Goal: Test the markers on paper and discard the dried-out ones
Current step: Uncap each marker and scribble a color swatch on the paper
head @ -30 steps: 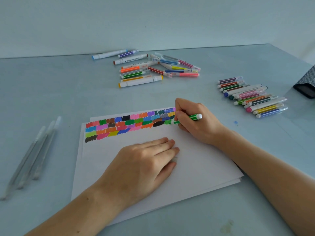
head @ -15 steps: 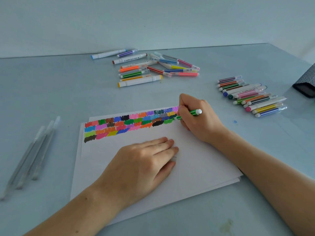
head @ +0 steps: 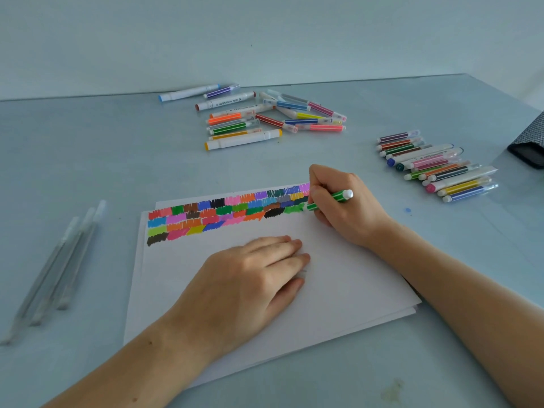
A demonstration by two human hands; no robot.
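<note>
The right hand (head: 343,204) pinches a green marker (head: 329,198) between its curled fingers, just right of the middle of the frame. The marker's white end pokes out to the right, and its tip is hidden behind the fingers, so you cannot see if it touches the paper (head: 338,278). A fresh green patch (head: 294,208) sits just left of the hand, at the end of the rows of colored scribbles (head: 223,214) that run across the top of the paper. The left hand (head: 250,284) lies flat on the paper in the middle of the frame, fingers straight and close together, holding nothing you can see. A small white thing peeks out by its fingertips, too small to tell what it is. A second sheet shows under the top one at the edges. A loose pile of markers (head: 253,119) lies in the upper middle of the frame, on the blue table (head: 88,160). A neat row of markers (head: 435,166) lies at the right. At the left lie some clear pens (head: 59,269), blurry and hard to count. A dark case (head: 530,142) is cut off at the right edge. Both arms run out of the bottom of the frame.
</note>
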